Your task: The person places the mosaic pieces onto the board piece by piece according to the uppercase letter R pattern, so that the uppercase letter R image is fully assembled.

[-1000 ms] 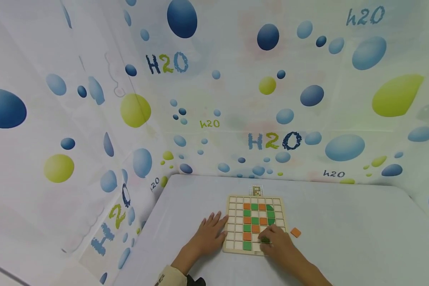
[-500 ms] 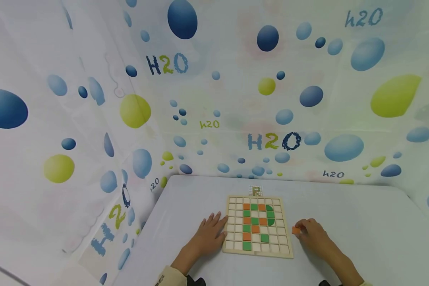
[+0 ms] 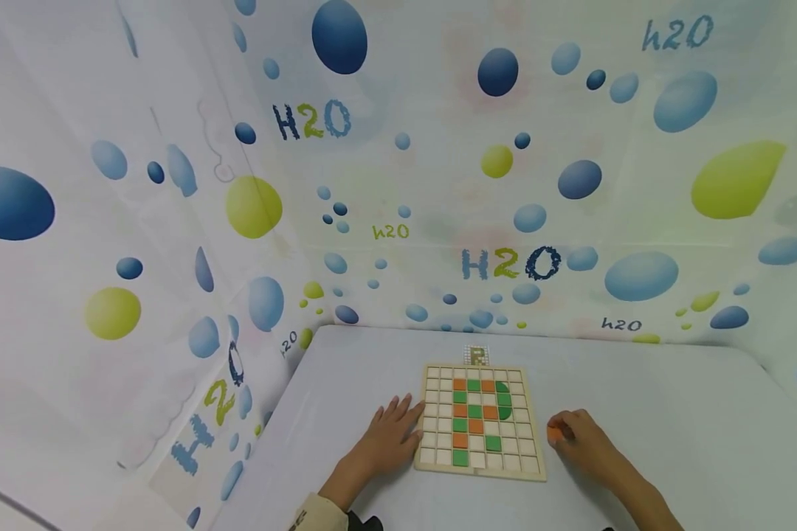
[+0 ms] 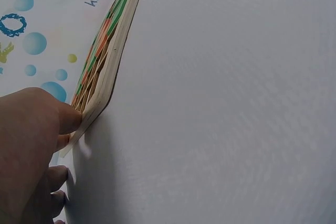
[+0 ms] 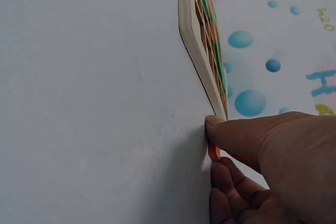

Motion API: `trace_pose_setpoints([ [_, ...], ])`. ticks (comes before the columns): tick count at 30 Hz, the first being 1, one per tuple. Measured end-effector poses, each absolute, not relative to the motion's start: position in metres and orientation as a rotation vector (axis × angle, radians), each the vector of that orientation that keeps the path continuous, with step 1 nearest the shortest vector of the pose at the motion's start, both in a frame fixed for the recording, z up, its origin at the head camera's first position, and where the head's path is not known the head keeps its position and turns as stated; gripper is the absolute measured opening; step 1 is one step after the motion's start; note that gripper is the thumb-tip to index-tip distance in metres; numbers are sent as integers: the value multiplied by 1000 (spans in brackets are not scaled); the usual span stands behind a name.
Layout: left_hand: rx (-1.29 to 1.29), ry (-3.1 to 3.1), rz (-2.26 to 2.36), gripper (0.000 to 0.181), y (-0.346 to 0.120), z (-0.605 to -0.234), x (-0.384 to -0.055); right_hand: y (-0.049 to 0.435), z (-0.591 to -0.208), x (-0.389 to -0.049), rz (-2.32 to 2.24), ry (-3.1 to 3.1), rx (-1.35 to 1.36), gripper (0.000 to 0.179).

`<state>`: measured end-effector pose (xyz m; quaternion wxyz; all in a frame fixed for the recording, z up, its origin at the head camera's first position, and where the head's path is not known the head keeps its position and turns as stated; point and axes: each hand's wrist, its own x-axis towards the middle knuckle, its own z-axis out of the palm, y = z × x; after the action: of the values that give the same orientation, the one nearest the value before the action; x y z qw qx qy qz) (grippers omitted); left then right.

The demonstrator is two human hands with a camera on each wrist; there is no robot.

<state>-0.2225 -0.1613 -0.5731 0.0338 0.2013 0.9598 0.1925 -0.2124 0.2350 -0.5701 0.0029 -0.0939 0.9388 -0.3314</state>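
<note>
A wooden grid board [image 3: 432, 466] lies flat on the table, with orange and green tiles set in its cells in the shape of a letter R. My left hand [image 3: 390, 435] rests at the board's left side, fingers spread and touching its edge; the left wrist view has the thumb [image 4: 69, 119] against the wooden rim. To the right of the board, my right hand [image 3: 586, 442] pinches an orange tile [image 3: 554, 434] between thumb and fingers, just above or on the tabletop. Fingers hide much of that tile in the right wrist view.
Behind the board lies a small pattern card [image 3: 478, 355] with a letter R on it. The white table [image 3: 664, 428] stretches to both sides. A patterned curtain [image 3: 438, 184] hangs behind the table and on its left.
My right hand has left the board, where a green tile now shows in the lower right of the letter, and has picked up the loose orange tile. The left hand stays put.
</note>
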Motion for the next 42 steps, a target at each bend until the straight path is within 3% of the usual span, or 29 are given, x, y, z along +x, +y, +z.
trace_pose_setpoints([
  [9, 630, 2953, 585, 58, -163, -573, -224, 234, -570, -194, -1048, 2936, -313, 23],
  [18, 639, 2951, 592, 58, -165, -573, -226, 202, -572, -184, -1169, 2865, -506, 28],
  [26, 634, 2956, 603, 58, -165, -572, -226, 173, -573, -182, -1132, 2832, -744, 12],
  [42, 634, 2958, 589, 59, -165, -574, -226, 176, -575, -179, -1128, 2897, -870, 14],
])
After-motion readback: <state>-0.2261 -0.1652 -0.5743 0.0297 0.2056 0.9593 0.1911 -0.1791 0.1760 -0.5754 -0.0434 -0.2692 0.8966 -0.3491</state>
